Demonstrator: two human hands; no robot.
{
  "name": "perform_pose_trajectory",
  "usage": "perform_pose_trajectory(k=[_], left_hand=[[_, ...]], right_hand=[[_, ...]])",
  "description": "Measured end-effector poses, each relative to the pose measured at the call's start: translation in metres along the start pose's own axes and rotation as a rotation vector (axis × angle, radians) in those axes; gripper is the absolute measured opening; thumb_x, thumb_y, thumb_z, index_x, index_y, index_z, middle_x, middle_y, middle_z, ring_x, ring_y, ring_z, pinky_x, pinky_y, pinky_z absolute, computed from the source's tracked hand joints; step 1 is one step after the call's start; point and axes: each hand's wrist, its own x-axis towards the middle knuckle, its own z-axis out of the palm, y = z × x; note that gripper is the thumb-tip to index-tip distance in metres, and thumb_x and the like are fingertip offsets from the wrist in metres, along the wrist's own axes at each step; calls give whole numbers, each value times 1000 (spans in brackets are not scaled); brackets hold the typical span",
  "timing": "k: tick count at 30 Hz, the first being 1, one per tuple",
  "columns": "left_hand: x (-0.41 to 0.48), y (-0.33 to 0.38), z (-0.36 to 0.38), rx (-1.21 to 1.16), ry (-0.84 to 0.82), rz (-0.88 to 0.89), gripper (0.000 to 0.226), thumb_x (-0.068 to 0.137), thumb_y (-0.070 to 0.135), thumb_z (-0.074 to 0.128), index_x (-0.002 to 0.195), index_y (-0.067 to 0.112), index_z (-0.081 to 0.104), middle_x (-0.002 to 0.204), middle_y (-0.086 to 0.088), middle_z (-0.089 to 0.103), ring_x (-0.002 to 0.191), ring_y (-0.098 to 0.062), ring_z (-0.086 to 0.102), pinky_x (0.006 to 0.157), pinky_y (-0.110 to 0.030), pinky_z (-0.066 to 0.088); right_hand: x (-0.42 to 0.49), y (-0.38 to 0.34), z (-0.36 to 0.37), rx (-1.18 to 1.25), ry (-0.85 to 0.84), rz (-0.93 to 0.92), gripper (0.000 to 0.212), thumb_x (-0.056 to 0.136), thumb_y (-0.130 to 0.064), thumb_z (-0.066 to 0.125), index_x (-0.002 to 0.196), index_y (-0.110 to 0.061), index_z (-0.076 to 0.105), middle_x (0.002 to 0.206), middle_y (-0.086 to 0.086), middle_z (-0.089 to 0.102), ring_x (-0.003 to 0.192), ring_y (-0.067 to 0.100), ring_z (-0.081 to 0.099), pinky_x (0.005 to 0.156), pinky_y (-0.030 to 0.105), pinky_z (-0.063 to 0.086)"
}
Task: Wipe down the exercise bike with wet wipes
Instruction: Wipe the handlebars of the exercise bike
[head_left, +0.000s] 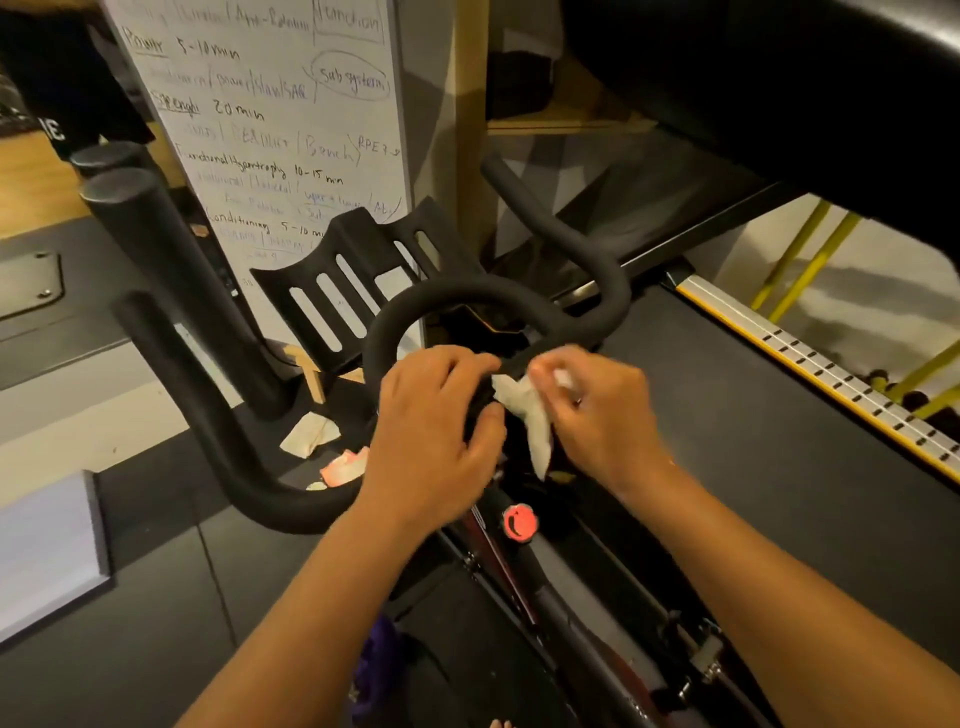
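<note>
Both hands are met at the centre of the frame, over the middle of the exercise bike (566, 608). The left hand (436, 415) is curled over the black centre section of the handlebar (467, 291), with the fingers wrapped over its top and the thumb tucked in on the side facing the wipe. The right hand (597, 410) is set just to the right of it, its fingers bunched together and pinching a crumpled white wet wipe (530, 415). The wipe is held between the two hands and pressed against the handlebar centre, touching the left thumb's side, while its loose tail hangs down below the right hand's fingers.

The padded handlebar is looped up and away from the hands toward the upper middle of the frame, and a second arm of it is swept out to the lower left. A slotted black holder (353, 280) is mounted just above and left of the hands. A red knob (519, 522) is seen on the bike frame directly below the wipe.

A handwritten whiteboard (270, 130) is stood in the upper left. A treadmill belt (753, 441) with a yellow-edged rail is laid along the right. Scraps of paper (309, 434) are scattered on the floor left of the left hand.
</note>
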Motion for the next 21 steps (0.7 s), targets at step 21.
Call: perform_pose_trajectory(k=[21], left_hand=[[68,13,43,-16,-188,-139,45,92,39,57,135,28,48,117,16,50,108,2,42,95,-17,32]], right_hand=[[74,123,8,301,451,818,15,87,-25,59,75,-25,67,74,-10,64,78,5,62,67,23,46]])
